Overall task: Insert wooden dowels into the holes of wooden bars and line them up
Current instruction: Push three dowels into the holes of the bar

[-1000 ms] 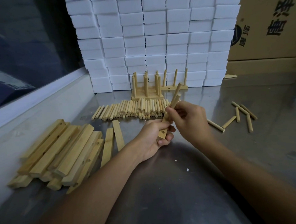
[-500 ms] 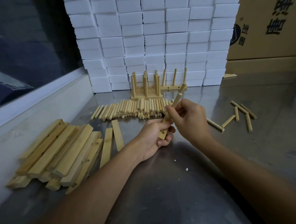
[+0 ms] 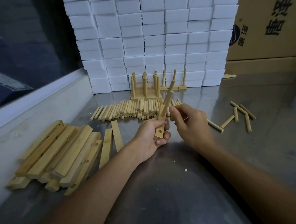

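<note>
Both hands (image 3: 151, 133) (image 3: 189, 125) raised the bar (image 3: 162, 121); dowel (image 3: 167, 98) seemingly seated deeper.

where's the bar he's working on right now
In the head view, centre frame: the wooden bar is held tilted in the left hand, above the metal table, just in front of the dowel row.

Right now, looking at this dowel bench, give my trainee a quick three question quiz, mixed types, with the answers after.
1. True or false: the left hand grips a wooden bar with an empty hole near its lower end.
2. Where does the pile of loose bars lie: A, to the person's left; B, to the right; C, against the cardboard box?
3. Fill in: the finished bars with dowels stand in front of stacked white ____.

Key: 1 true; 2 A; 3 blocks.
</note>
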A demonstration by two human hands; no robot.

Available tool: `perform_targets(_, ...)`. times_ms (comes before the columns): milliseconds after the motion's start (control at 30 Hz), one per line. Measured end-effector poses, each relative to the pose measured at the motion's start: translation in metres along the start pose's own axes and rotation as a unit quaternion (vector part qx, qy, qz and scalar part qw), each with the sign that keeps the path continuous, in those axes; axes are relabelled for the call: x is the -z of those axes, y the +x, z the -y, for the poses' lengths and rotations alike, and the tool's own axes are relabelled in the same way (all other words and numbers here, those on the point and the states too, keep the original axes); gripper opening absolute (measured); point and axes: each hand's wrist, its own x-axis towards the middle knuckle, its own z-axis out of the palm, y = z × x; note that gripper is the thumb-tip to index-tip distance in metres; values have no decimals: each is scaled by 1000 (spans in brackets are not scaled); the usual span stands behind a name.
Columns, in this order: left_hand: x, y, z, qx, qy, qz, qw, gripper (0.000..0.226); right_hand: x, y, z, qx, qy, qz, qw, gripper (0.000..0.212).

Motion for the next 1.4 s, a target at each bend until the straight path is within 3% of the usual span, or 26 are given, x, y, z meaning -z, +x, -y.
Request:
perform_targets(100, 2, 1, -2, 8, -40, -18, 999, 14, 8, 5, -6, -6, -48, -18, 999, 41)
perform_targets(267, 4, 1, -2, 15, -70, -43, 996, 18, 28, 11, -24, -119, -151, 16, 981, 20)
perform_targets(400, 3, 0, -2, 11, -79, -56, 995, 31, 45, 15, -38, -256, -325, 119, 903, 46)
perform_targets(500, 4, 0, -2, 14, -97, -60, 993, 33, 49, 15, -46, -292, -349, 145, 879, 35)
perform_targets(800, 8, 0, -1, 18, -117, -53, 991, 35, 39, 17, -40, -248, -279, 141, 917, 10)
perform_targets(1000, 7, -1, -2, 19, -112, -51, 992, 33, 29, 15, -31, -173, -178, 103, 963, 17)
perform_targets(1233, 6, -2, -2, 19, -111, -53, 992, 33, 25, 13, -30, -155, -181, 49, 970, 19)
perform_targets(1400, 6, -3, -3, 21, -113, -55, 992, 34, 22, 13, -32, -129, -105, 34, 985, 21)
